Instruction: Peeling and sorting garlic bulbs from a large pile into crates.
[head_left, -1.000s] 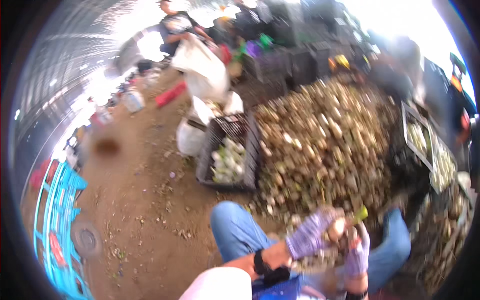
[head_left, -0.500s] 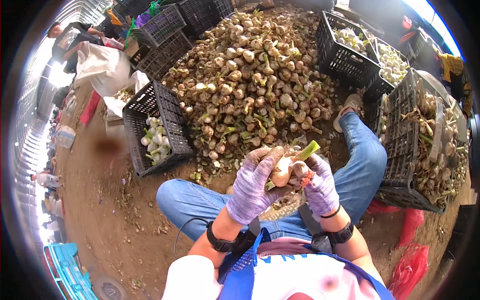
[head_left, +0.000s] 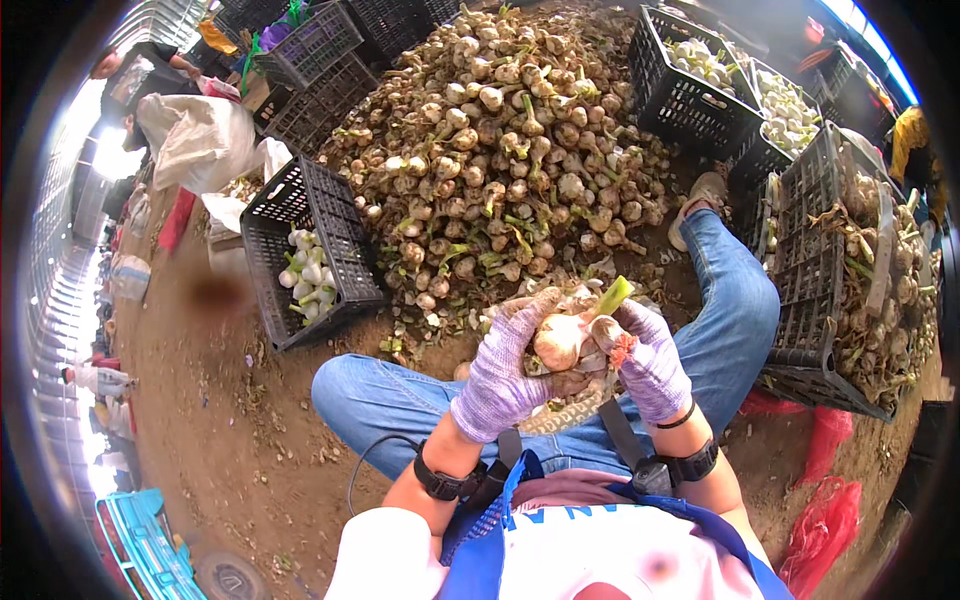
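A garlic bulb (head_left: 560, 342) with a short green stem (head_left: 612, 297) is held in front of my lap. Its skin is pale and partly peeled. My left hand (head_left: 503, 368), in a dirty lilac knit glove, is closed around the bulb's left side. My right hand (head_left: 650, 368), gloved the same, is closed against its right side by the stem, thumb pressed in. Something frayed and orange-red (head_left: 623, 350) shows at the right thumb; I cannot make out what it is. Beneath the hands, loose skins lie on a pale patterned surface (head_left: 570, 412) between my legs.
A big heap of untrimmed garlic (head_left: 500, 170) rises ahead. To its left, a tilted black crate (head_left: 345, 245) holds several cleaned white bulbs. Black crates of white bulbs (head_left: 700, 65) stand far right; another crate (head_left: 800, 270), full of stems and scraps, is nearer. Red netting (head_left: 825, 535) lies lower right.
The bulb has turned a little in my fingers, and more of its bare pale side shows. My right thumb has shifted slightly against it. The view has moved a little.
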